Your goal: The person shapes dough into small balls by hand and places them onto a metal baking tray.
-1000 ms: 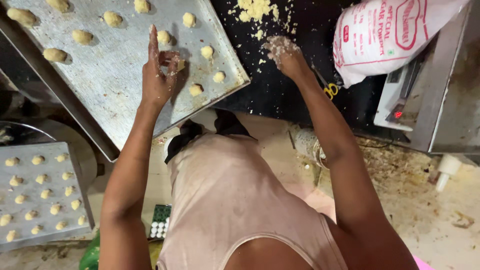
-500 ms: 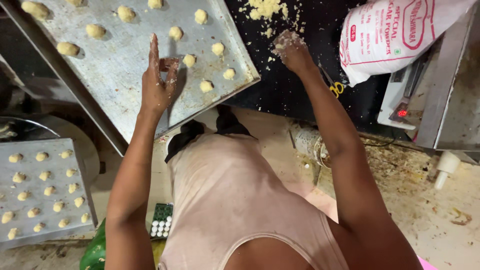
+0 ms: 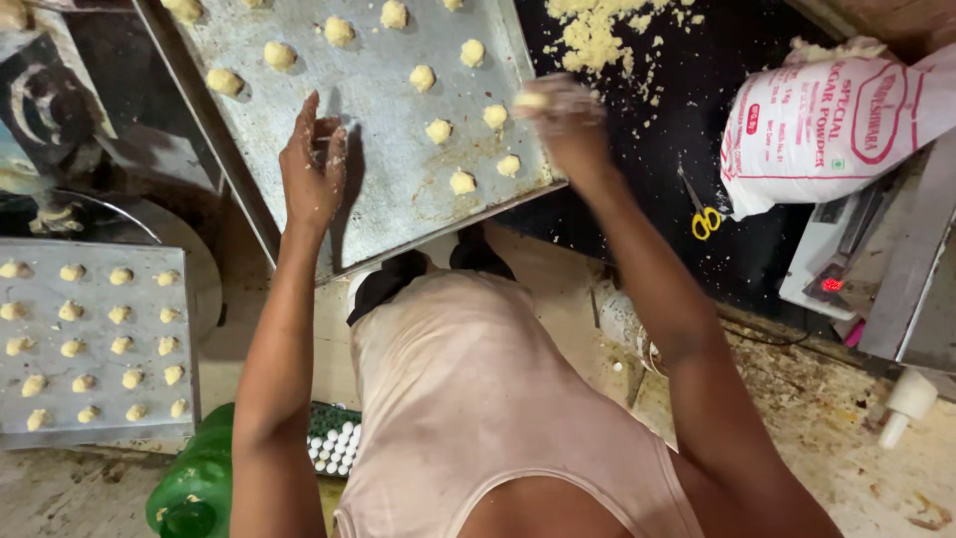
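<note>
The left hand (image 3: pixel 314 164) lies flat on the metal baking tray (image 3: pixel 383 214), its fingers (image 3: pixel 305 115) spread and holding nothing, in the bare stretch between the tray's left rim and the nearest dough balls (image 3: pixel 438 131). The right hand (image 3: pixel 563 120), blurred, hangs over the tray's right edge with its fingers closed around a small dough piece (image 3: pixel 530 100), just beside the last column of balls and the black bench (image 3: pixel 637 159). Loose crumbs (image 3: pixel 597 35) lie above, yellow scissors (image 3: pixel 704 221) and a white sack (image 3: pixel 827 130) to the right.
</note>
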